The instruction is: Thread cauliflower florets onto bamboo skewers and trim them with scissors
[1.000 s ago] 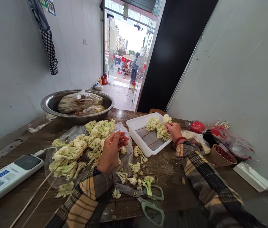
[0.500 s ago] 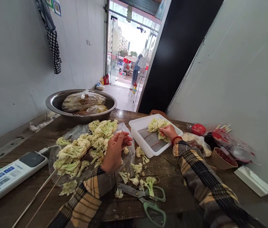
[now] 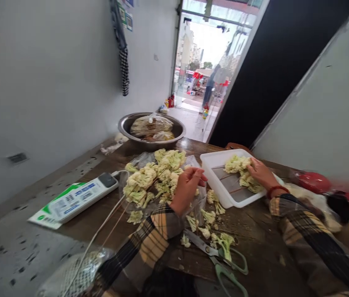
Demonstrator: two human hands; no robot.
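Observation:
My right hand [image 3: 260, 174] reaches into the white tray [image 3: 207, 175], its fingers closed on cauliflower [image 3: 238, 164] lying there. Thin skewers stretch across the tray's bottom beside the florets. My left hand [image 3: 188, 186] hovers at the right side of the cauliflower pile [image 3: 143, 181], fingers curled together; whether anything small is between them is hidden. The pile rests on clear plastic. Loose florets [image 3: 208, 216] lie between the pile and the tray's near side. Scissors with green handles [image 3: 207, 247] sit nearer me, partly under a floret.
A metal basin [image 3: 123, 128] with bagged items stands behind the pile. A power strip [image 3: 81, 200] with a cable and phone-like device [image 3: 108, 180] lies left. Red items in plastic [image 3: 313, 182] are at the right. A person [image 3: 210, 86] stands beyond the glass door.
The view has swung left, so everything appears further right. My right hand has shifted slightly to the right side of the florets in the tray. My left hand keeps its curled pose beside the pile.

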